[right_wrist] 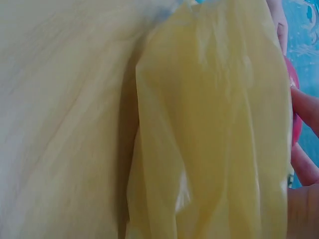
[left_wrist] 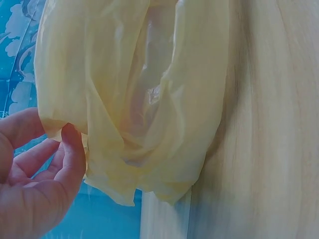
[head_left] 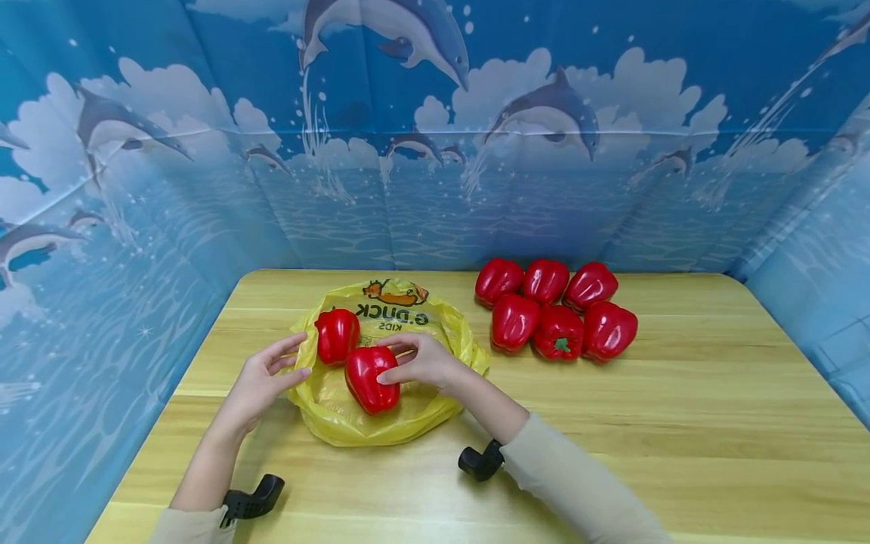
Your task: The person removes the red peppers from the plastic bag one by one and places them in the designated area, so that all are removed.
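Observation:
A yellow plastic bag (head_left: pixel 381 434) lies spread open on the table, its rim rolled into a ring. My left hand (head_left: pixel 261 383) pinches the bag's left edge between thumb and fingers, as the left wrist view also shows at the yellow film (left_wrist: pixel 109 99). Inside the bag's left part sits one red bell pepper (head_left: pixel 337 336). Over the middle of the bag, my right hand (head_left: pixel 424 361) grips a second bell pepper (head_left: pixel 369 381) from its right side. In the right wrist view the bag wall (right_wrist: pixel 214 124) hides most of that pepper (right_wrist: pixel 296 129).
Several red bell peppers (head_left: pixel 515 323) stand grouped at the back of the wooden table (head_left: pixel 612 453), right of the bag. One shows a green stem (head_left: pixel 562 344). A blue dolphin-print curtain (head_left: pixel 435 204) rises behind the table and along both sides.

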`<state>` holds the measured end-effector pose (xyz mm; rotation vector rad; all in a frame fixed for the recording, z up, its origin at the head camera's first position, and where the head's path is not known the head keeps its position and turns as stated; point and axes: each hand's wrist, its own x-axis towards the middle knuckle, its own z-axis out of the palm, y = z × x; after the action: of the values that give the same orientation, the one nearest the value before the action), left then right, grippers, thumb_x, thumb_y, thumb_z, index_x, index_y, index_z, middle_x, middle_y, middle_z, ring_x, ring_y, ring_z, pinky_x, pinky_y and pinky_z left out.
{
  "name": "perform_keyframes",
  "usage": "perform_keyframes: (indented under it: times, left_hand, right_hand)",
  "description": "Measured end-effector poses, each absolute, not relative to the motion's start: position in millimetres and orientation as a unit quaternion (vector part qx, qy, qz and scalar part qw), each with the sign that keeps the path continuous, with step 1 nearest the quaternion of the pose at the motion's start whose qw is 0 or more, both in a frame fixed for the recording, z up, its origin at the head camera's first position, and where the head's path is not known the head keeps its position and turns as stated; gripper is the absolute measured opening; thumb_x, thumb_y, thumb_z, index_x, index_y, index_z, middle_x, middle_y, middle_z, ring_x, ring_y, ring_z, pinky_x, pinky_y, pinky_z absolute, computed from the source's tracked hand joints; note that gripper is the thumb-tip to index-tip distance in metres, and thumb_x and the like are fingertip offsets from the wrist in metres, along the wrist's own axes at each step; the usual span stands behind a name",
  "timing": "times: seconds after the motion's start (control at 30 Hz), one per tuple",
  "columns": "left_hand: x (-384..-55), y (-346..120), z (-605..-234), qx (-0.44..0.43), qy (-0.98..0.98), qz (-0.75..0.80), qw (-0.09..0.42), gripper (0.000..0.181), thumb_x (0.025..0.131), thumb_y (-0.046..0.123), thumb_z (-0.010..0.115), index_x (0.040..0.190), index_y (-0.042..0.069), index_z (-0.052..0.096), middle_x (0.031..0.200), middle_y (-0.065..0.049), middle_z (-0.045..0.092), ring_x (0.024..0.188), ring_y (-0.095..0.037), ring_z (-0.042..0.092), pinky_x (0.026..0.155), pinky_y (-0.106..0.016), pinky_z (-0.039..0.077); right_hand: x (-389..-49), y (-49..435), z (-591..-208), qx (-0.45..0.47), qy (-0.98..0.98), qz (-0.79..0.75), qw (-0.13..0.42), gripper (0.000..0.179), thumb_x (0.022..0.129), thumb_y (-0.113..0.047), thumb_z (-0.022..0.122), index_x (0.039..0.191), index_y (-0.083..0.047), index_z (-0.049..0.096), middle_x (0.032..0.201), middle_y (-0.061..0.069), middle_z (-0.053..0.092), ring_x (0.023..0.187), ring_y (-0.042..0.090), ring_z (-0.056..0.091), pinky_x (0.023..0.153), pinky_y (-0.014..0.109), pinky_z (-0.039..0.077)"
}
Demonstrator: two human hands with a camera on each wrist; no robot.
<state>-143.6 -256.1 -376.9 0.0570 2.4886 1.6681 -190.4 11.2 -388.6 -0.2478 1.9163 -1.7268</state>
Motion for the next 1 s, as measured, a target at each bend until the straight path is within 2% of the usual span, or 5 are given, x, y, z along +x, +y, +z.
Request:
perform_keyframes:
  times: [0.4, 0.6, 1.0]
  left_hand:
    - [-143, -255, -377, 0.024, 0.824, 0.561, 0.074, 0.061, 0.089, 0.009, 0.063, 0.142, 0.001, 0.035, 0.145, -0.02, 0.031, 0.126, -0.039, 0.033, 0.083, -0.018, 0.044]
    - [-143, -256, -376, 0.023, 0.822, 0.564, 0.074, 0.06, 0.088, 0.008, 0.063, 0.142, 0.001, 0.035, 0.146, -0.019, 0.031, 0.127, -0.039, 0.033, 0.084, -0.017, 0.043]
    - [-138, -257, -379, 0.024, 0.822, 0.564, 0.069, 0.061, 0.088, 0.009, 0.063, 0.142, 0.001, 0.035, 0.145, -0.02, 0.032, 0.126, -0.039, 0.035, 0.083, -0.016, 0.043]
  right_hand:
    - [-189, 46, -377, -0.1, 0.724, -0.636, 0.249, 0.052, 0.074, -0.006, 0.076, 0.124, -0.009, 0.06, 0.123, 0.014, 0.052, 0.105, 0.031, 0.052, 0.08, 0.045, 0.052]
    - [-187, 64, -368, -0.102, 0.723, -0.639, 0.242, 0.053, 0.076, -0.009, 0.075, 0.126, -0.009, 0.057, 0.125, 0.014, 0.052, 0.107, 0.032, 0.052, 0.078, 0.042, 0.052]
    - [-179, 106, -355, -0.096, 0.72, -0.654, 0.212, 0.058, 0.076, -0.007, 0.073, 0.13, -0.004, 0.052, 0.126, 0.018, 0.05, 0.107, 0.034, 0.053, 0.079, 0.045, 0.052]
